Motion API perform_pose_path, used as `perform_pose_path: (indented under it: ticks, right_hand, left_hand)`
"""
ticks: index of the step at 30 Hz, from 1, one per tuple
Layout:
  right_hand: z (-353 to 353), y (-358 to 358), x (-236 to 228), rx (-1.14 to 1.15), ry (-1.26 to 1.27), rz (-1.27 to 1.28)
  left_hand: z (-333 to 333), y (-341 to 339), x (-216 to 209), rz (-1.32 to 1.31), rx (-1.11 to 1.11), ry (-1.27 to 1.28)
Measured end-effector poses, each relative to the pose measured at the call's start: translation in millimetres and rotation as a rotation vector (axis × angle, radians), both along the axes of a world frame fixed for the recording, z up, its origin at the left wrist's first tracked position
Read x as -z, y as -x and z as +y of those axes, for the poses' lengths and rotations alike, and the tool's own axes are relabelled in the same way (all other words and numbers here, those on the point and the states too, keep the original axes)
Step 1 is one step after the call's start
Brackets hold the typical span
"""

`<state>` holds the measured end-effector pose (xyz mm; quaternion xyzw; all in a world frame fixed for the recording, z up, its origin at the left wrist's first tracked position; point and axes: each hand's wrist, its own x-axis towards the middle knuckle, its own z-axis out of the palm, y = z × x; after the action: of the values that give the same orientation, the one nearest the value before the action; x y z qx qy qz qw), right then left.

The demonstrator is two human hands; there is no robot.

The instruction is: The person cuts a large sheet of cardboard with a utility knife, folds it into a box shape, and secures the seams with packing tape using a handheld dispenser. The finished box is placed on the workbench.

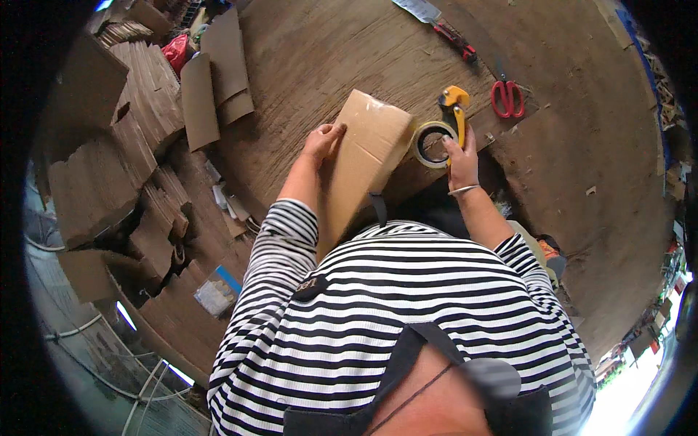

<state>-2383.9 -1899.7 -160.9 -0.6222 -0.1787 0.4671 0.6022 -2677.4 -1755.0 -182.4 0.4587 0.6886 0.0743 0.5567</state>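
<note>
A long, narrow cardboard box (pixel 371 138) stretches from my body out over the wooden table, with a shiny strip of clear tape on its far end. My left hand (pixel 323 142) grips the box's left side near that end, the thumb on its upper face. To the right of the box, my right hand (pixel 463 161) is closed round a yellow tape dispenser (pixel 456 102). A roll of clear tape (pixel 419 145) sits in the dispenser, close to the box's right edge. The near end of the box is hidden behind my striped shirt.
Red-handled scissors (pixel 507 99) lie right of the dispenser, and a red utility knife (pixel 456 42) lies farther back on the wooden table (pixel 313 51). Stacked flat cardboard (pixel 149 94) crowds the left side. A small clear packet with a blue edge (pixel 218 292) rests at the lower left.
</note>
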Motion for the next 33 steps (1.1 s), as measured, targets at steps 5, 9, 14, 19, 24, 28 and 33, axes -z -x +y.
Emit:
perform_pose_path:
  ticks: [5, 9, 14, 19, 24, 28, 33]
  right_hand:
    - [20, -3, 6, -0.083, -0.08, 0.079]
    - [53, -7, 19, -0.268, 0.035, -0.511]
    - [55, -53, 19, -0.415, 0.137, -0.943]
    - [48, -87, -12, -0.523, -0.151, -0.861]
    - [77, -82, -68, -0.792, -0.645, -0.839]
    - [97, -83, -77, -1.068, -0.576, -0.903]
    - [127, -103, -67, -1.135, -0.502, -0.712]
  left_hand:
    - [-6, 14, -45, 0.314, 0.096, -0.582]
    - [2, -9, -100, 0.475, 0.267, -0.794]
    - [-51, -26, -43, 0.293, 0.367, -0.843]
    - [-59, -43, -58, 0.146, 0.151, -0.648]
    - [-25, -93, -122, -0.651, -0.406, 0.065]
    - [-37, -105, -118, -0.673, -0.562, 0.037]
    - [-16, -100, -114, -0.386, -0.584, -0.17]
